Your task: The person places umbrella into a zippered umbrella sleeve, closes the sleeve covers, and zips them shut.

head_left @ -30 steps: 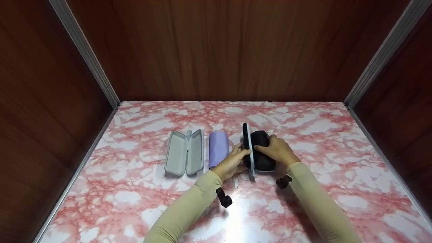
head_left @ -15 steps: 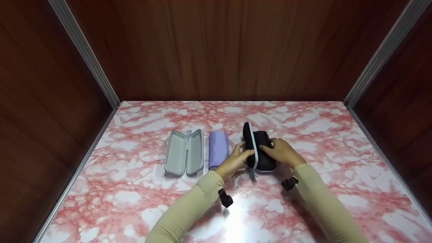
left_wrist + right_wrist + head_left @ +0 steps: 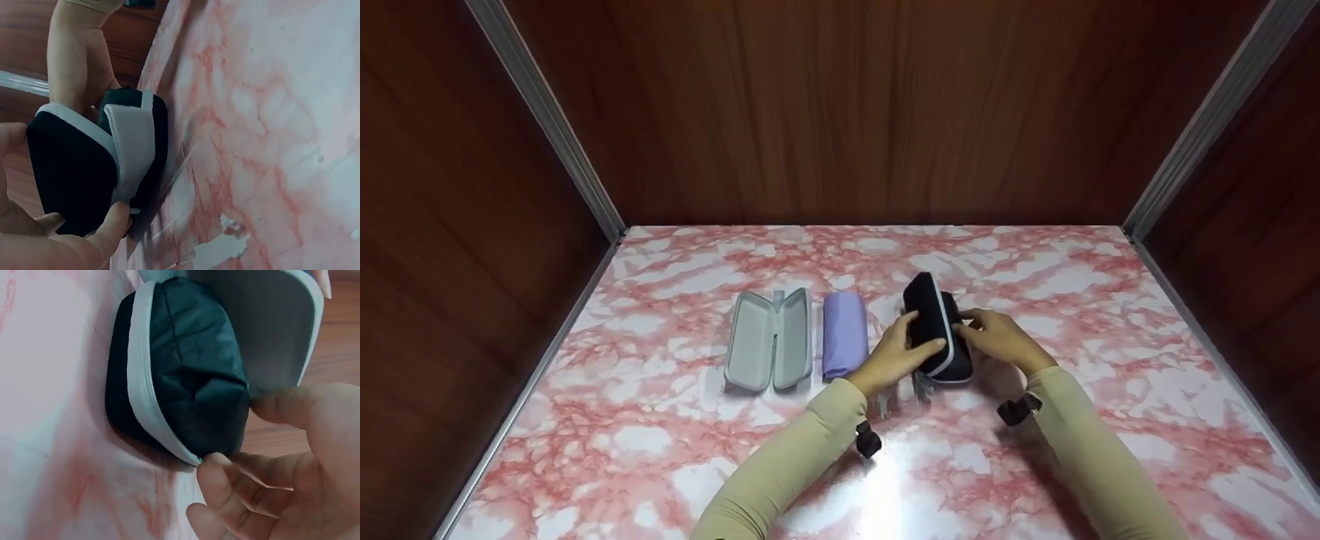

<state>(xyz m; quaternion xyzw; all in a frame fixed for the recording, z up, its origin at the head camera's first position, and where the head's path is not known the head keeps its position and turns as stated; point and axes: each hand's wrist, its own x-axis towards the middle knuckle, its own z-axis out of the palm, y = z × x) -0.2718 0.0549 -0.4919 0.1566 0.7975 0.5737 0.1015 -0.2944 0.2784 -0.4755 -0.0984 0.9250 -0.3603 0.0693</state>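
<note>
A black zip case (image 3: 928, 322) with pale grey trim stands partly open in the head view, its lid tilted over its base. My left hand (image 3: 894, 356) grips the lid by its outer side, thumb near the trimmed edge. Inside the base sits a shiny black fabric bundle (image 3: 197, 354), bulging above the zip edge in the right wrist view. My right hand (image 3: 1003, 343) holds the base's right side, thumb against the bundle and a fingertip at the trim. A pale elastic gusset (image 3: 134, 143) joins lid and base at the near end.
Left of the hands lies a purple folded bundle (image 3: 844, 334). Beyond it, a light grey case (image 3: 751, 345) lies spread open with its hollow halves upward. The pink marbled tabletop (image 3: 645, 465) is walled by dark wood panels (image 3: 840, 112).
The left hand has swung the black lid rightward, from nearly upright to leaning over the base. The right hand has shifted slightly right, its thumb nearer the bundle's edge.
</note>
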